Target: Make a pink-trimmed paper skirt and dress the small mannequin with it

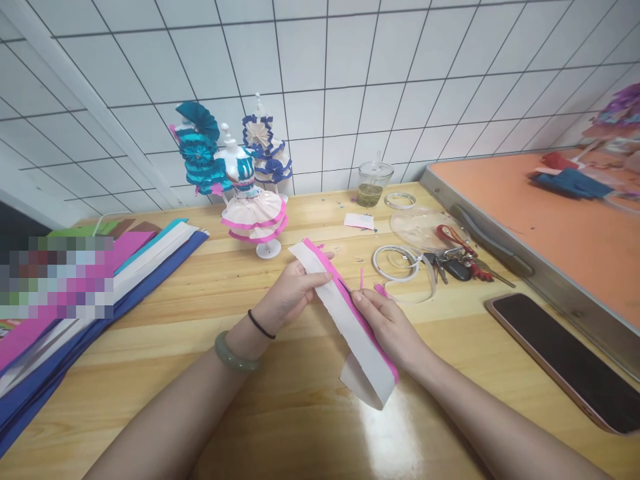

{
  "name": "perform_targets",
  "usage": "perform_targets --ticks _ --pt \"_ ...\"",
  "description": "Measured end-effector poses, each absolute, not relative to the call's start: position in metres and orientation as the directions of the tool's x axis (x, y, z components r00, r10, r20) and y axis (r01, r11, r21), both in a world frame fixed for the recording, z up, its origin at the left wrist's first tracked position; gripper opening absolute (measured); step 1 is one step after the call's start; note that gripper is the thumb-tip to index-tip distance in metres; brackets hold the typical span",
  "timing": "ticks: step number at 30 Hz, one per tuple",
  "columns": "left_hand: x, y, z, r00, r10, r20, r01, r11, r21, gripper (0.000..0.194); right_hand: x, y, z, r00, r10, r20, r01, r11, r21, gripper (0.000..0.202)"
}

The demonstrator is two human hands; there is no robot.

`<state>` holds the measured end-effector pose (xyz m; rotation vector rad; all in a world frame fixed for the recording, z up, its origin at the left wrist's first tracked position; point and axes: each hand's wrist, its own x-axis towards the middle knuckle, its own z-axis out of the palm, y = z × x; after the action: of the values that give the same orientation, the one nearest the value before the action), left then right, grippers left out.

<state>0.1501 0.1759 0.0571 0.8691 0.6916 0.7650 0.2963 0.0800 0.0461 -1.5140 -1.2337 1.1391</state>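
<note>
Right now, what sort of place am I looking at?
Probably a craft workspace, at home or in a shop. A small white stand wears a pink-trimmed pleated dress, blue, white and pink sheets lie on the wooden table, and the left hand and right hand hold a pink-edged white strip.

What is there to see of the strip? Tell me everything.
The strip looks like paper: white, a pink band along one long edge, the opposite edge slightly uneven. It slants above the table, its nearer end curling back underneath. The left hand grips its upper part; the right hand's fingers pinch the pink side.
</note>
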Motion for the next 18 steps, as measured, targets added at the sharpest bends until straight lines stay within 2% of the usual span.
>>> perform_targets --ticks 7,11,18 --pt "0.151 0.174 0.057 0.574 0.798 -0.185 -0.282 0.405 0.870 0.047 0.296 0.079 0.057 0.081 0.984 -0.161 0.104 -0.169 -0.980 0.040" --pt "0.153 0.170 0.055 0.608 0.776 -0.166 -0.260 0.393 0.882 0.041 0.296 0.079 0.058 0.096 0.982 -0.163 0.039 -0.168 -0.985 0.039" --pt "0.159 0.163 0.057 0.587 0.797 -0.144 -0.251 0.348 0.903 0.047 0.296 0.080 0.058 0.101 0.981 -0.167 0.040 -0.172 -0.984 0.041"
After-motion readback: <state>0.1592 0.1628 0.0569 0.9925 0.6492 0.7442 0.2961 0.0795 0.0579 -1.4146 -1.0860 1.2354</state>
